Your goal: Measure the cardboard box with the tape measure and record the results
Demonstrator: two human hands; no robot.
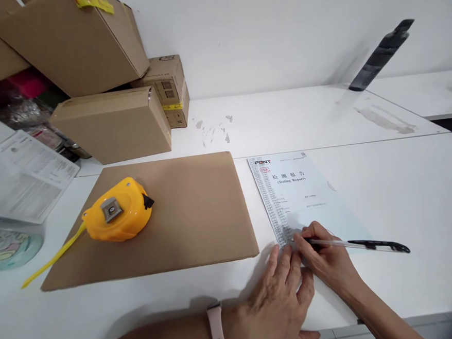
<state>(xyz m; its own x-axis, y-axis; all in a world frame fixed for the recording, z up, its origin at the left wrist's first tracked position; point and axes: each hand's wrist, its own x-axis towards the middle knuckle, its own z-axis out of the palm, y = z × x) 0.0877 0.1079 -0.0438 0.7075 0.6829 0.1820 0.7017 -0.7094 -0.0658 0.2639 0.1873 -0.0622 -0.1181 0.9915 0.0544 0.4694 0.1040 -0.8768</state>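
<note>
My right hand [326, 256] grips a pen [360, 244] with a clear barrel and black ends. Its tip is down at the lower left part of a pale blue printed report [305, 190], headed "Testing Report", which lies on the white table. Flat and with fingers stretched out, my left hand [279, 297] rests at the near edge of the report, close beside the pen tip. To the left lies a flat piece of brown cardboard [200, 209]. On top of it sits a yellow tape measure [124, 209] with a yellow wrist strap.
Several cardboard boxes [113, 120] are stacked at the back left against the wall. A dark bottle [381, 56] stands at the back right. At the left edge are a white printed package [28, 176] and a clear container with a cartoon print [7, 250].
</note>
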